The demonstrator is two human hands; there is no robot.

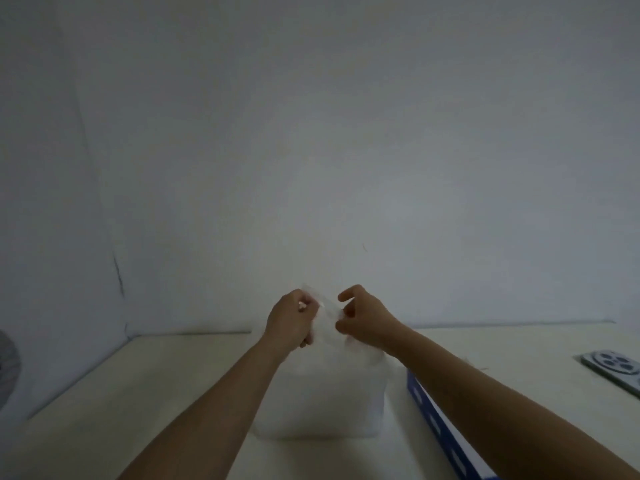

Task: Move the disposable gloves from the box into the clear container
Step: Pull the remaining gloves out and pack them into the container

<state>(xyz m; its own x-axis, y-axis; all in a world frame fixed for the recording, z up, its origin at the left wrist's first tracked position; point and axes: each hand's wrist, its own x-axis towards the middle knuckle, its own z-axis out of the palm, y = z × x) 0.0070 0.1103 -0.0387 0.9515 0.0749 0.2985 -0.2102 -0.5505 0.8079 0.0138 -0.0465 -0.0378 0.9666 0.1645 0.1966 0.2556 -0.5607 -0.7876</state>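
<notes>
Glove [323, 308] first: in the head view a thin, almost see-through disposable one is held up between both hands, low in the frame at about six o'clock and directly above the clear container [322, 410]. The left hand [292, 318] has its fingers curled in and pinches the glove's edge on the nine o'clock side. The right hand [363, 318] appears to nip the opposite edge between thumb and a bent finger, with the forefinger lifted free of the film. The container stands on the pale desk [173, 375], and its cloudy walls make it impossible to tell how much already lies inside. The blue-and-white box [436, 420] rests on the desk at the container's three to four o'clock, close beside it and partly under the right forearm. A grey remote-like gadget [613, 368] sits well apart at three o'clock, by the frame's edge. The step in hand looks like lowering this glove into the container. To do it well, I would keep the film centred over the opening and bring both hands down together, so the limp sheet folds inside rather than draping over the rim. Letting go only once most of it is below the rim matters, since such light film clings to fingers and may drift out.
</notes>
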